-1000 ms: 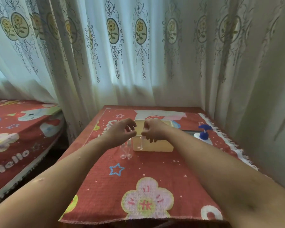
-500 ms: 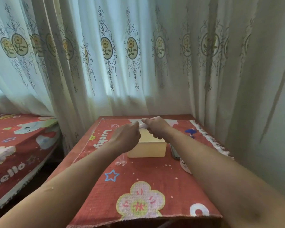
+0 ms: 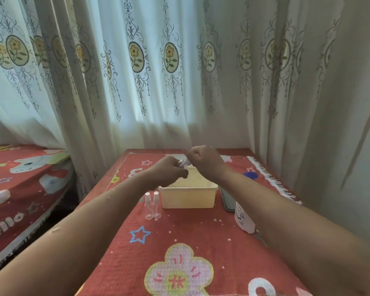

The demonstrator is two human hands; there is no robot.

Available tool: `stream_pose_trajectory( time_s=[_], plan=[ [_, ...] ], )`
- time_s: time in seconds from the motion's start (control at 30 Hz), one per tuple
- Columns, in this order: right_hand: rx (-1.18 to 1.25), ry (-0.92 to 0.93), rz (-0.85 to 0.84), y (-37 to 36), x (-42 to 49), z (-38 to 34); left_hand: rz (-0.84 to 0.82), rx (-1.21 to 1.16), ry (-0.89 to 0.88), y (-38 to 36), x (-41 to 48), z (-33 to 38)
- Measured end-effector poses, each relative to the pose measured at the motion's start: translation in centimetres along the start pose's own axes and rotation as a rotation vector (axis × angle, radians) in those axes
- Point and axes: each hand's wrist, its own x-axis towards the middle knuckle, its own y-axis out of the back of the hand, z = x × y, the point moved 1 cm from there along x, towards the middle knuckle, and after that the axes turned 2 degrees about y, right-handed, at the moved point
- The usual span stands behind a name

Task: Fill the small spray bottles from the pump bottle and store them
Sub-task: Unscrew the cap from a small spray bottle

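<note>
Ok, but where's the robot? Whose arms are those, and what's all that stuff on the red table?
There is no robot here. Those are a person's own arms. The camera sits on the person's head and looks down, so you see what they see. The left hand and the right hand are up above a cream box, and together they grip a small clear bottle, mostly hidden by fingers. On the red cloth, two more spray bottles stand side by side just left of the box. Right of the box lies a dark phone. Nearer stands a white pump bottle, partly behind the right arm. Flowered curtains hang behind.
</note>
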Motion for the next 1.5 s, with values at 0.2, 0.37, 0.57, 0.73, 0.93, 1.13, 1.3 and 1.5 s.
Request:
stream_pose_trajectory(
  time_s=[0.2,0.37,0.57,0.73,0.93,1.13,1.3,1.5],
  plan=[
    [0.353,-0.245,-0.331,1.1,0.8,0.3,0.185,0.271,-0.081,1.3,1.4,-1.4],
    [0.17,-0.267,-0.311,0.0,1.2,0.4,0.228,0.296,-0.115,1.0,1.8,-1.4],
    [0.321,-0.244,-0.424,-0.5,1.7,0.9,0.216,0.247,-0.073,1.2,1.9,-2.2],
    [0.233,-0.335,-0.322,-0.4,2.6,0.4,0.233,0.25,-0.056,1.4,2.0,-2.0],
    [0.411,-0.256,-0.443,0.3,2.5,0.2,0.236,0.212,-0.053,1.5,2.0,-2.5],
    [0.242,-0.361,-0.37,-0.2,2.7,0.6,0.234,0.182,-0.068,1.0,1.9,-2.6],
    [0.352,-0.265,-0.301,-0.6,2.8,1.3,0.258,0.146,-0.075,0.7,1.8,-2.8],
    [0.445,-0.28,-0.171,0.3,2.7,3.5,0.223,-0.098,-0.083,-0.2,2.2,-5.4]
  ],
)
